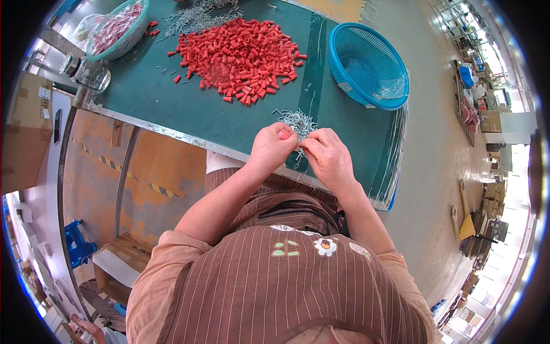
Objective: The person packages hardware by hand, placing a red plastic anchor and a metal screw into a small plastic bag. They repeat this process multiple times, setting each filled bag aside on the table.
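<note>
My left hand is closed around a small red plastic sleeve, part of which shows between the fingers. Right beside it, my right hand is pinched, its fingertips close to the left ones. Whatever the right fingers hold is hidden or too small to name. Both hands are over the near edge of a green-topped table, just in front of a small heap of silvery metal pins. Farther off lies a large pile of similar red sleeves.
A blue plastic basket with clear film inside stands at the table's right. More metal pins lie beyond the red pile. A pale green basket of wrapped red pieces and a glass jar are at the left. Another person's hand shows lower left.
</note>
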Demonstrator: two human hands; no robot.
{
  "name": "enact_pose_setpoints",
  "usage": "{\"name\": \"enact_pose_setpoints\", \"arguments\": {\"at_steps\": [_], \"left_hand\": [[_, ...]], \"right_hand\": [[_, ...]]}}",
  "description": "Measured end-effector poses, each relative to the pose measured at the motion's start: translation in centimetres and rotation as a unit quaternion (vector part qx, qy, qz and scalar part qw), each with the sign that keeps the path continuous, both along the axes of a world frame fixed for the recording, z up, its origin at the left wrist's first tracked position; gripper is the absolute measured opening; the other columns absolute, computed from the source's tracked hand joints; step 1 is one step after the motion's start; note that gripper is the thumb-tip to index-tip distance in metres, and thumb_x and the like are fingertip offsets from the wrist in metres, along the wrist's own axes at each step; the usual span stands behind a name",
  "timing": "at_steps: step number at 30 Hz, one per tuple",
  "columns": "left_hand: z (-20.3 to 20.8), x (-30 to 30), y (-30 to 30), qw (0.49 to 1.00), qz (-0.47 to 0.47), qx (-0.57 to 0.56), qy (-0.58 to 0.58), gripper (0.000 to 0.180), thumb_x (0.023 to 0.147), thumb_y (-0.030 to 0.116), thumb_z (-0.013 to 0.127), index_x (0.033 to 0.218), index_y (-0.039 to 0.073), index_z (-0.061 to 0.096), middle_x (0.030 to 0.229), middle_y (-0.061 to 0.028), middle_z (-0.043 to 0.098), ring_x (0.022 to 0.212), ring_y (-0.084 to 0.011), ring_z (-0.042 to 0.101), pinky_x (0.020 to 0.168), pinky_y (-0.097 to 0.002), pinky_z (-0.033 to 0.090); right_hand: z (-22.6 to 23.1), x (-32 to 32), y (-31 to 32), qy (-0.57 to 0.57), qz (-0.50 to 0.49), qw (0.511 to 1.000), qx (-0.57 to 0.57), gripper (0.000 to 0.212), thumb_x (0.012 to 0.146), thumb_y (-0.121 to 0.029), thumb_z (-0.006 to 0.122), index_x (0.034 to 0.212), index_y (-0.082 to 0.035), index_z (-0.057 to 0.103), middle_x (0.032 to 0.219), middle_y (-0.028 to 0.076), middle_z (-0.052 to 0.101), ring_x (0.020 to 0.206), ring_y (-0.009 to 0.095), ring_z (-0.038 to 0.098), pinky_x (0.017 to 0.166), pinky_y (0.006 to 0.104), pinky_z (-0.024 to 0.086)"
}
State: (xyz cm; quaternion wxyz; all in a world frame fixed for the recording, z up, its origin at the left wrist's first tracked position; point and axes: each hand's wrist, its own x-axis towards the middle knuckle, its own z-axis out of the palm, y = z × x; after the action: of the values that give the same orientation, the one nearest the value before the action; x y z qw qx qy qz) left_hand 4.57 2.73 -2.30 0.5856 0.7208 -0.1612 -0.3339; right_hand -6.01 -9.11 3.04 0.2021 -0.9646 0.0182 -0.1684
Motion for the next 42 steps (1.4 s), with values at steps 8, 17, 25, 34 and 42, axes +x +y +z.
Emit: {"name": "enact_pose_setpoints", "arguments": {"at_steps": [8, 17, 25, 34, 42], "left_hand": [[1.7, 4.8, 4.3, 0.973, 0.092, -0.041, 0.207, 0.009, 0.079, 0.007, 0.062, 0.084, 0.002, 0.056, 0.061, 0.0042, 0.050, 0.046, -0.0021, 0.035, 0.040, -0.0207, 0.025], [0.3, 6.6, 7.1, 0.924, 0.142, -0.099, 0.340, 0.011, 0.083, 0.011, 0.062, 0.077, 0.008, 0.054, 0.058, 0.0068, 0.041, 0.046, -0.0030, 0.034, 0.040, -0.0203, 0.022], [-0.8, 7.6, 6.9, 0.909, 0.167, -0.133, 0.357, 0.011, 0.084, 0.011, 0.062, 0.078, 0.008, 0.053, 0.062, 0.0049, 0.044, 0.048, -0.0034, 0.035, 0.041, -0.0199, 0.023], [-1.1, 6.8, 6.1, 0.944, 0.197, -0.087, 0.251, 0.010, 0.083, 0.009, 0.062, 0.089, 0.005, 0.055, 0.074, -0.0017, 0.058, 0.051, -0.0031, 0.038, 0.041, -0.0183, 0.026], [-1.4, 5.4, 4.9, 0.986, 0.166, 0.008, -0.010, 0.014, 0.084, 0.014, 0.063, 0.088, 0.000, 0.061, 0.073, -0.0025, 0.064, 0.063, -0.0066, 0.055, 0.060, -0.0219, 0.045]], "right_hand": [[-2.0, 7.3, -2.9, 0.095, -0.055, 0.980, 0.165, 0.020, 0.082, -0.013, 0.061, 0.100, -0.005, 0.064, 0.101, 0.013, 0.062, 0.091, 0.029, 0.062, 0.078, 0.0385, 0.049], [-9.3, 15.8, -3.0, 0.033, -0.102, 0.994, 0.003, 0.024, 0.082, -0.017, 0.060, 0.105, -0.008, 0.056, 0.099, 0.017, 0.053, 0.085, 0.036, 0.061, 0.070, 0.0456, 0.052], [-9.5, 16.0, -3.9, 0.088, -0.087, 0.992, -0.012, 0.016, 0.084, -0.016, 0.058, 0.099, -0.010, 0.061, 0.097, 0.014, 0.057, 0.085, 0.033, 0.062, 0.073, 0.0431, 0.052], [-8.9, 14.6, -5.2, 0.055, -0.089, 0.994, -0.015, 0.022, 0.084, -0.013, 0.058, 0.105, -0.010, 0.065, 0.095, 0.011, 0.062, 0.085, 0.031, 0.062, 0.075, 0.0417, 0.051], [-5.0, 12.5, -5.2, 0.113, -0.183, 0.859, 0.465, 0.029, 0.082, -0.006, 0.067, 0.107, 0.009, 0.062, 0.084, 0.012, 0.067, 0.077, 0.015, 0.069, 0.065, 0.0250, 0.056]]}}
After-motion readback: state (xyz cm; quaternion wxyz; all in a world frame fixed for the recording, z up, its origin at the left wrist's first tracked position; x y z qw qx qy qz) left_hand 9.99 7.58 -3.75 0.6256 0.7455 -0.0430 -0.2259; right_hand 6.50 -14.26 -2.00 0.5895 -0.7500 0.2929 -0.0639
